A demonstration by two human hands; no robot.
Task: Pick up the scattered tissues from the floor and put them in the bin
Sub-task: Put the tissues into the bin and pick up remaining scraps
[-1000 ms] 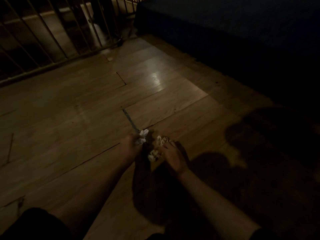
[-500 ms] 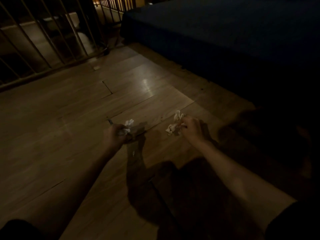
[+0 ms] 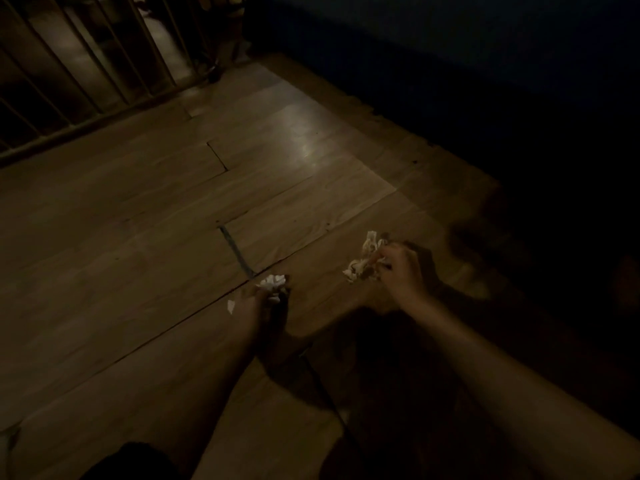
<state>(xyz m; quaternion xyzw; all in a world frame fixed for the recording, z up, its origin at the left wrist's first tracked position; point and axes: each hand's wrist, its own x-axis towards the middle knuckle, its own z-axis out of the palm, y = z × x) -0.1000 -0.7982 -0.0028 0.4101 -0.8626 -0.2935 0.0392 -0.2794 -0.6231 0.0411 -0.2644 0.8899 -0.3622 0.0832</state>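
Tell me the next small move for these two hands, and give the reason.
Probably lift both hands and turn to find the bin. The left hand is closed on a crumpled tissue, the right hand on a larger wad, and no loose tissue shows on the lit wooden floor. No bin is in view.

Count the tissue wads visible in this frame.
2. One tissue wad is clutched in the left hand; a second tissue wad is in the right hand. The dim light and dark right side may hide more.
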